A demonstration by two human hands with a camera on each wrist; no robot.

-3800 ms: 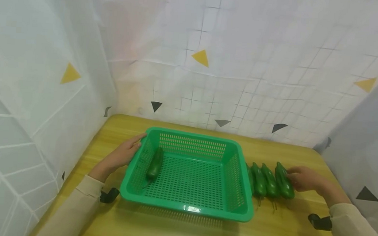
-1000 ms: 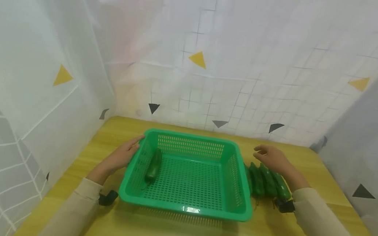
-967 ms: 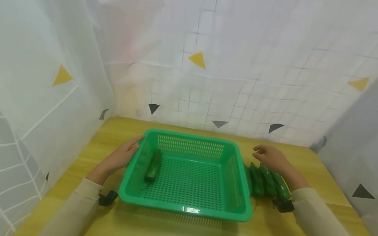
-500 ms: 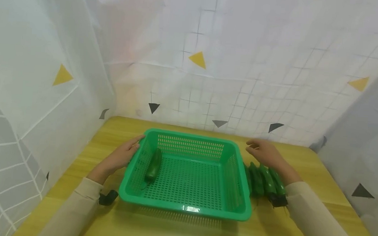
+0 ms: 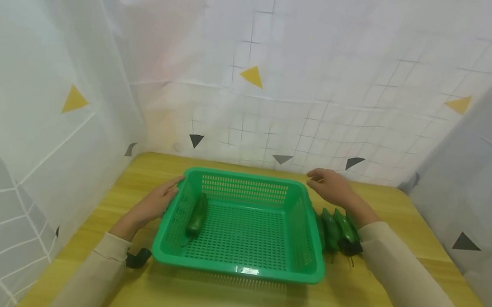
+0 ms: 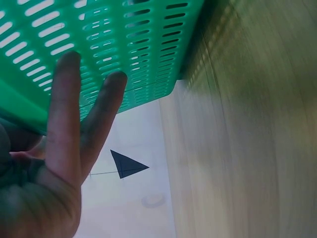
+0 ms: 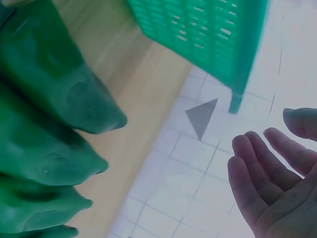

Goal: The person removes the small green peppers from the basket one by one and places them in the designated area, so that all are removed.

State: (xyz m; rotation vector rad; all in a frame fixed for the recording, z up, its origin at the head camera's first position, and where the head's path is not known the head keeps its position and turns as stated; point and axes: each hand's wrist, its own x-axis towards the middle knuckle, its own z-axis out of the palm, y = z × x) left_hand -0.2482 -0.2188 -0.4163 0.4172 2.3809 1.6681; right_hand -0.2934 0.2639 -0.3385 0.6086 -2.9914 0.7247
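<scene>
A green slotted plastic basket [image 5: 263, 273] stands on the table. One long green pepper [image 5: 198, 216] lies inside along its left wall. My left hand [image 5: 152, 205] rests at the basket's left side; the left wrist view shows two straight fingers [image 6: 64, 114] against the slotted outer wall. Just beyond the basket's far right corner hovers my right hand [image 5: 331, 185], fingers loosely bent, thumb apart, nothing held. Several more green peppers [image 5: 330, 230] lie side by side right of the basket, partly hidden by the right wrist. Their tapered tips [image 7: 94, 109] show large in the right wrist view.
The yellow wood-grain table [image 5: 227, 304] ends at the back against a pale wall sheet [image 5: 215, 108] with lines and triangles. Similar sheets hang left and right. A black wrist device [image 5: 137, 258] sits below the left wrist.
My right hand has left the rightmost pepper, which now lies closer to the others, and moved left and away to the basket's far right corner. My left hand has stayed at the basket.
</scene>
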